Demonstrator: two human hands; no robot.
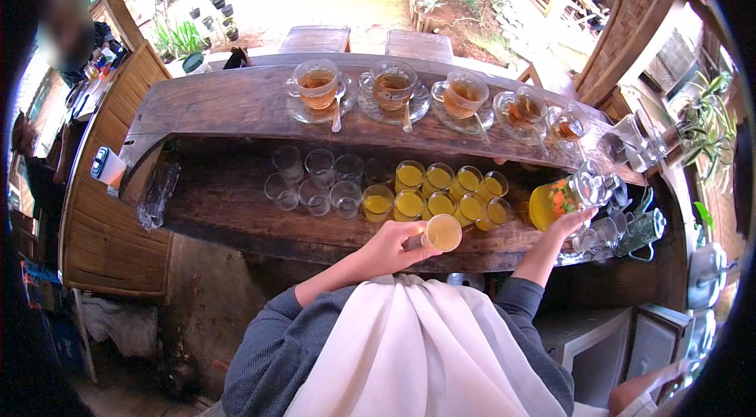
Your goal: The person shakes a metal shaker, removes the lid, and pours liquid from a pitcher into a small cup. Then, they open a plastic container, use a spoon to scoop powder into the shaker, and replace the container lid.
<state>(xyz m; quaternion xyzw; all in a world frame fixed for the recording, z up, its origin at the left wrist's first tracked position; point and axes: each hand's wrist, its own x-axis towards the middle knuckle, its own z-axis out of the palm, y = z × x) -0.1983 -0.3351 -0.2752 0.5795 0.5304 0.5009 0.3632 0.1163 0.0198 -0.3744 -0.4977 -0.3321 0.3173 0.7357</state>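
Nearest, a pale scarf (394, 346) falls between the dark sleeves, and what looks like another person's arm (642, 387) shows at the lower right edge. Past the scarf, the left hand (386, 248) holds a glass (442, 234) of yellow drink over the counter's near edge, thumb and fingers closed around its side. The right hand (568, 225) lies against the near side of the jug (550, 203), which holds yellow drink too; its fingers seem extended along the jug, but whether they grip it I cannot tell. The step in hand looks like handling a filled glass with the jug close by. The next move would call for a level rim and a steady hold on the jug.

Beyond the held glass, filled glasses (409, 204) stand close together on the lower counter (228, 208), with empty glasses (313, 198) to their left. Mugs (602, 234) crowd the jug's right side, leaving little room there, and the packed filled glasses could be knocked by a low sweep from the left hand.

Farther off, cups (317, 88) of amber drink line the raised ledge (236, 102), with saucers and spoons. Outside are two stools (315, 39) and potted plants (216, 1).
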